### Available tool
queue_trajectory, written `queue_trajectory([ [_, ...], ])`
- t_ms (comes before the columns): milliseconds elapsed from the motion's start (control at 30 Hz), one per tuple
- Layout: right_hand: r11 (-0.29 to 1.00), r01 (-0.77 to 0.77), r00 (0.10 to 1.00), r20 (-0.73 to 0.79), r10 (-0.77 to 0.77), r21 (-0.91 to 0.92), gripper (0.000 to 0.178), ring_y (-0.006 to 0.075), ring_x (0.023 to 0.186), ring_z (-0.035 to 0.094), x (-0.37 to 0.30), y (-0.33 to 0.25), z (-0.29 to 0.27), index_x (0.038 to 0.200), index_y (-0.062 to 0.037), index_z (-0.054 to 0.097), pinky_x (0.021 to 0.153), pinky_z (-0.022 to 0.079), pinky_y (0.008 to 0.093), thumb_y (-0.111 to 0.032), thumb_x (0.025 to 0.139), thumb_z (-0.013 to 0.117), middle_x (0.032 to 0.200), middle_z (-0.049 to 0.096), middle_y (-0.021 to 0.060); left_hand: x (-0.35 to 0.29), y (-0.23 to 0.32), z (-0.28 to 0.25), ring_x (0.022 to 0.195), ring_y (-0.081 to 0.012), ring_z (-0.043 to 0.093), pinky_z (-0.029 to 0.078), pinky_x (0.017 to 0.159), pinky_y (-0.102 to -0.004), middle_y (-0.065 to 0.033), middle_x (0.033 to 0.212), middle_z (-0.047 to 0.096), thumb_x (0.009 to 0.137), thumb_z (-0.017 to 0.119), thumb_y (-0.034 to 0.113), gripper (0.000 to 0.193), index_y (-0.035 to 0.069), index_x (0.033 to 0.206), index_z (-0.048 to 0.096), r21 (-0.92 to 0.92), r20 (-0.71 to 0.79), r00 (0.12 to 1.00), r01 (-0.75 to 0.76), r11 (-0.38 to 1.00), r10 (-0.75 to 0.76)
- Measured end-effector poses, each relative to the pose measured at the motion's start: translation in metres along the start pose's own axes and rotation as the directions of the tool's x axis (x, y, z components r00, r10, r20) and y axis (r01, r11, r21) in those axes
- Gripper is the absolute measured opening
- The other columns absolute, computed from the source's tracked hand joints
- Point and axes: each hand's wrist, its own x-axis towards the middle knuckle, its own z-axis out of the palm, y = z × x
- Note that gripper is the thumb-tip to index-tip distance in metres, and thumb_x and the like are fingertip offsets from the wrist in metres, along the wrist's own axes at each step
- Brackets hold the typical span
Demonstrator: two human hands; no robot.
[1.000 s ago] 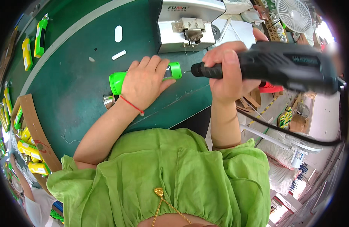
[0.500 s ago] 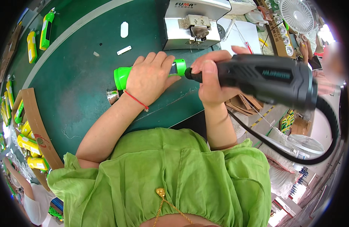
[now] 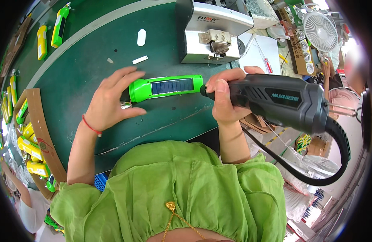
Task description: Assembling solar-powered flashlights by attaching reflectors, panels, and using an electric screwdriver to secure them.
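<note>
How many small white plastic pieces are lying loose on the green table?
3: an oval piece, a thin strip just below it, and a tiny chip left of the strip. Hands or the flashlight may hide others.

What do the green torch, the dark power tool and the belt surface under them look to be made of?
Bright green torch: likely moulded plastic, glossy, with a dark gridded panel, apparently a solar cell. Dark grey power screwdriver in the right hand: matte plastic housing with ribbed grip. Dark green belt surface: probably rubbery sheet, scuffed and scratched.
</note>
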Motion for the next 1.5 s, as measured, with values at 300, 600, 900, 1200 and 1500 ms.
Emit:
queue_trajectory([
  [300, 0.984, 0.014, 0.987, -0.158, 0.015, 0.180, 0.061, 0.0178, 0.050, 0.051, 0.060, -0.016, -0.013, 0.140, 0.0001, 0.025, 0.051, 0.050, 0.0332, -0.010, 0.087, 0.053, 0.067, 0.053, 0.0092, 0.009, -0.004, 0.020, 0.105, -0.0293, 0.063, 0.051, 0.089, -0.0350, -0.0147, 0.115, 0.064, 0.070, 0.081, 0.007, 0.049, 0.002, 0.115, 0.064, -0.278, -0.036, 0.993, 0.095, 0.956, -0.109],
  [600, 0.992, 0.102, 0.994, -0.034, -0.100, 0.071, 0.056, 0.0183, 0.052, 0.054, 0.114, 0.005, -0.012, 0.133, 0.0110, 0.028, 0.054, 0.052, 0.0368, -0.004, 0.086, 0.053, 0.063, 0.054, 0.0115, 0.037, 0.019, 0.052, 0.100, -0.0291, 0.064, 0.053, 0.083, -0.0353, -0.0133, 0.112, 0.063, 0.070, 0.082, 0.011, 0.049, 0.003, 0.115, 0.063, -0.338, -0.028, 0.992, 0.109, 0.935, -0.125],
  [900, 0.962, -0.099, 0.993, -0.040, 0.112, 0.255, 0.058, 0.0177, 0.052, 0.054, 0.088, 0.000, -0.004, 0.136, 0.0064, 0.030, 0.052, 0.051, 0.0334, -0.005, 0.086, 0.057, 0.066, 0.055, 0.0104, 0.053, 0.030, 0.081, 0.098, -0.0290, 0.064, 0.053, 0.083, -0.0356, -0.0129, 0.112, 0.063, 0.070, 0.083, 0.015, 0.050, 0.004, 0.114, 0.063, -0.377, -0.094, 0.990, 0.058, 0.924, -0.101],
  [1200, 0.967, -0.037, 0.998, -0.036, 0.047, 0.250, 0.061, 0.0175, 0.052, 0.055, 0.073, -0.005, 0.014, 0.135, 0.0084, 0.026, 0.054, 0.051, 0.0326, -0.003, 0.085, 0.058, 0.066, 0.057, 0.0124, 0.051, 0.031, 0.086, 0.093, -0.0289, 0.064, 0.054, 0.079, -0.0357, -0.0114, 0.109, 0.063, 0.068, 0.083, 0.017, 0.050, 0.005, 0.113, 0.064, -0.389, -0.134, 0.985, 0.046, 0.920, -0.106],
  [1500, 0.977, -0.011, 1.000, -0.020, 0.016, 0.213, 0.060, 0.0173, 0.052, 0.056, 0.073, -0.006, 0.013, 0.133, 0.0089, 0.026, 0.054, 0.051, 0.0307, -0.003, 0.084, 0.059, 0.066, 0.058, 0.0138, 0.052, 0.028, 0.086, 0.086, -0.0283, 0.065, 0.054, 0.074, -0.0358, -0.0103, 0.104, 0.063, 0.067, 0.084, 0.017, 0.048, 0.007, 0.109, 0.065, -0.396, -0.172, 0.982, 0.001, 0.918, -0.075],
])
